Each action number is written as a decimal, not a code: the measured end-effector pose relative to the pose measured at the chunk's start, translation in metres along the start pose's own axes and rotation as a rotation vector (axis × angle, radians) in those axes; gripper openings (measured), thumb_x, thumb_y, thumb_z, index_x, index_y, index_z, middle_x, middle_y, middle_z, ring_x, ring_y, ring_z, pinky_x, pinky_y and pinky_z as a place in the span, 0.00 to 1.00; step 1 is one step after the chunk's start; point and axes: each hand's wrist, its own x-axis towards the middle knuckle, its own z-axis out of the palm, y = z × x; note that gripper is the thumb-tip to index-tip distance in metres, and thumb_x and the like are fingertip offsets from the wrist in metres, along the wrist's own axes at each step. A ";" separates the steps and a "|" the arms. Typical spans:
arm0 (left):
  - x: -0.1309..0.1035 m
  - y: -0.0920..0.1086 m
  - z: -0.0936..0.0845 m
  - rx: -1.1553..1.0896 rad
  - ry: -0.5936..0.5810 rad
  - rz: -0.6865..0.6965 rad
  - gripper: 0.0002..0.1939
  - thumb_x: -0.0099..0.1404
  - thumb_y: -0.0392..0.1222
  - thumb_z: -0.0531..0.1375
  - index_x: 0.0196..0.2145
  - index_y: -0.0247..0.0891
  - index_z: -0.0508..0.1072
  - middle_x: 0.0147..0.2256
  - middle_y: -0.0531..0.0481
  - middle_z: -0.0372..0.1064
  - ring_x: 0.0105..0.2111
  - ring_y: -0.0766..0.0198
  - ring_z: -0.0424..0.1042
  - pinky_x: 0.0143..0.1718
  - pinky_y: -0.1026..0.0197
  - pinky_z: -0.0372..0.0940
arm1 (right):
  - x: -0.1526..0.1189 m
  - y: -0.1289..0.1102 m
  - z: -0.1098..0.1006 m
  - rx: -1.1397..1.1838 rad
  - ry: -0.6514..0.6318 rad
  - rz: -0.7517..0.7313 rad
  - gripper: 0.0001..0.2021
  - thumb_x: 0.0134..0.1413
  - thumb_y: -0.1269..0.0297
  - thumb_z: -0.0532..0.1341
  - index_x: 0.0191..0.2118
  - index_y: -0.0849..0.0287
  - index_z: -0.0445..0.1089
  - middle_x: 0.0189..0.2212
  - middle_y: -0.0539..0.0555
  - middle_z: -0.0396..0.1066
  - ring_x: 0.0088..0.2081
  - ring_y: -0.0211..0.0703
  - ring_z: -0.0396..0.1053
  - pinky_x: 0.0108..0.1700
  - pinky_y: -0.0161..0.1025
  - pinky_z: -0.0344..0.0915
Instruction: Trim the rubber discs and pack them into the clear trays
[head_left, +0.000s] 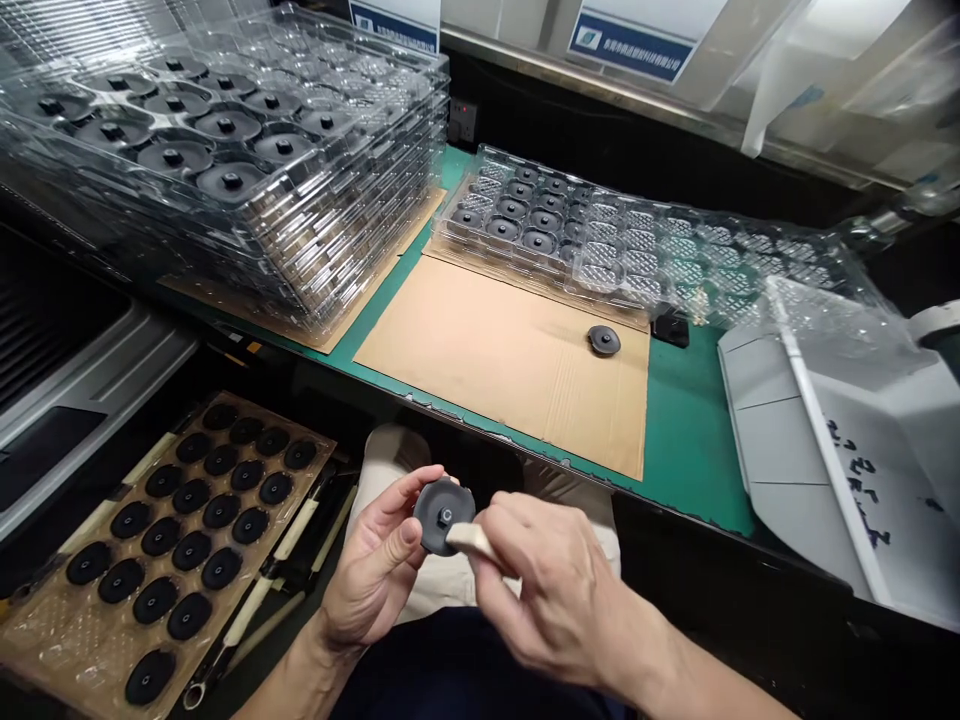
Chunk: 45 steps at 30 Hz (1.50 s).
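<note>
My left hand [375,570] grips a round black disc with a raised centre stub [437,516], fingers and thumb at its left edge. My right hand [544,580] is closed around a small cream-coloured piece with a rounded end [474,541], its kind unclear. That end touches, or lies just over, the disc's lower right rim. Both hands are above my lap, in front of the table edge. A second black disc [604,341] rests on the cardboard sheet [480,330] on the green table.
Stacked clear plastic trays [337,190] with black discs stand at the left. More clear trays [585,275] lie along the back. A brown tray [82,640] of discs sits low at the left. At the right is a grey bin [757,420], near a dark phone-like object [671,328].
</note>
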 end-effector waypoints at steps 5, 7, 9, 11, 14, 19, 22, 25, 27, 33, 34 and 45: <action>0.001 -0.001 -0.002 0.000 0.008 -0.038 0.20 0.64 0.43 0.69 0.54 0.44 0.80 0.50 0.45 0.78 0.50 0.59 0.76 0.52 0.65 0.70 | 0.000 0.003 0.001 0.011 -0.003 0.006 0.08 0.63 0.70 0.53 0.32 0.55 0.54 0.28 0.47 0.57 0.29 0.39 0.55 0.33 0.41 0.48; 0.001 -0.001 -0.003 -0.002 0.002 -0.041 0.21 0.63 0.44 0.70 0.54 0.44 0.79 0.51 0.44 0.78 0.51 0.58 0.76 0.53 0.64 0.70 | -0.001 0.003 0.001 0.028 -0.027 -0.022 0.07 0.63 0.71 0.53 0.32 0.55 0.55 0.29 0.47 0.58 0.30 0.39 0.56 0.33 0.41 0.49; 0.000 -0.001 -0.003 0.008 0.000 -0.053 0.21 0.63 0.43 0.70 0.54 0.43 0.79 0.51 0.44 0.78 0.51 0.58 0.76 0.51 0.65 0.71 | -0.003 0.004 0.001 -0.014 -0.004 0.007 0.07 0.63 0.70 0.53 0.33 0.55 0.56 0.28 0.47 0.58 0.30 0.39 0.56 0.33 0.41 0.49; 0.000 -0.001 -0.003 0.020 0.009 -0.066 0.20 0.63 0.43 0.70 0.54 0.43 0.80 0.51 0.44 0.78 0.50 0.58 0.76 0.49 0.66 0.72 | -0.005 0.005 0.002 -0.043 0.008 0.015 0.07 0.64 0.70 0.52 0.33 0.55 0.56 0.28 0.47 0.58 0.29 0.40 0.55 0.33 0.41 0.49; 0.000 -0.002 -0.003 0.025 0.021 -0.052 0.20 0.63 0.45 0.70 0.53 0.43 0.80 0.50 0.44 0.78 0.49 0.57 0.76 0.49 0.64 0.73 | -0.007 0.006 0.004 -0.058 -0.019 -0.025 0.07 0.64 0.71 0.52 0.32 0.55 0.57 0.28 0.48 0.58 0.30 0.40 0.55 0.33 0.41 0.49; 0.001 -0.002 -0.002 0.033 -0.010 -0.132 0.20 0.65 0.48 0.68 0.53 0.42 0.80 0.44 0.44 0.79 0.37 0.58 0.78 0.41 0.58 0.76 | -0.004 0.011 0.009 -0.151 0.009 0.022 0.07 0.63 0.70 0.54 0.32 0.55 0.59 0.28 0.48 0.58 0.30 0.41 0.56 0.34 0.41 0.49; -0.001 -0.003 -0.002 0.040 -0.020 -0.187 0.22 0.66 0.52 0.67 0.53 0.38 0.80 0.38 0.42 0.80 0.33 0.58 0.78 0.39 0.56 0.77 | -0.002 0.012 0.009 -0.159 0.017 -0.030 0.06 0.63 0.70 0.55 0.33 0.56 0.60 0.29 0.48 0.59 0.31 0.42 0.55 0.34 0.42 0.49; -0.002 -0.004 -0.004 0.032 -0.040 -0.251 0.23 0.67 0.53 0.65 0.52 0.34 0.80 0.33 0.43 0.79 0.30 0.58 0.77 0.36 0.55 0.77 | 0.000 0.010 0.006 -0.169 0.000 -0.089 0.06 0.65 0.69 0.54 0.34 0.57 0.61 0.30 0.49 0.60 0.31 0.42 0.55 0.34 0.43 0.49; -0.002 -0.007 -0.005 0.015 -0.060 -0.305 0.23 0.68 0.54 0.64 0.51 0.33 0.81 0.32 0.43 0.78 0.29 0.58 0.77 0.33 0.55 0.77 | 0.001 0.009 0.003 -0.203 -0.045 -0.129 0.06 0.66 0.69 0.53 0.35 0.57 0.62 0.31 0.50 0.60 0.31 0.43 0.54 0.35 0.43 0.49; 0.000 -0.027 -0.011 -0.147 -0.088 -0.463 0.20 0.69 0.55 0.63 0.34 0.33 0.80 0.29 0.45 0.76 0.26 0.59 0.76 0.23 0.57 0.76 | 0.014 0.001 -0.004 -0.358 -0.248 -0.274 0.07 0.59 0.65 0.64 0.40 0.58 0.65 0.34 0.51 0.65 0.33 0.45 0.57 0.35 0.46 0.52; -0.001 -0.030 -0.012 -0.165 -0.099 -0.486 0.20 0.69 0.55 0.63 0.35 0.32 0.79 0.28 0.45 0.76 0.26 0.59 0.76 0.23 0.56 0.76 | 0.017 0.000 -0.005 -0.359 -0.265 -0.322 0.10 0.56 0.65 0.66 0.42 0.58 0.66 0.35 0.52 0.67 0.34 0.45 0.58 0.36 0.46 0.53; 0.006 0.008 -0.003 -0.154 0.040 -0.133 0.23 0.68 0.51 0.64 0.56 0.39 0.76 0.45 0.42 0.80 0.46 0.51 0.79 0.55 0.45 0.71 | -0.015 0.033 0.012 0.700 0.166 0.314 0.10 0.72 0.57 0.56 0.51 0.55 0.68 0.33 0.51 0.69 0.29 0.39 0.67 0.31 0.36 0.69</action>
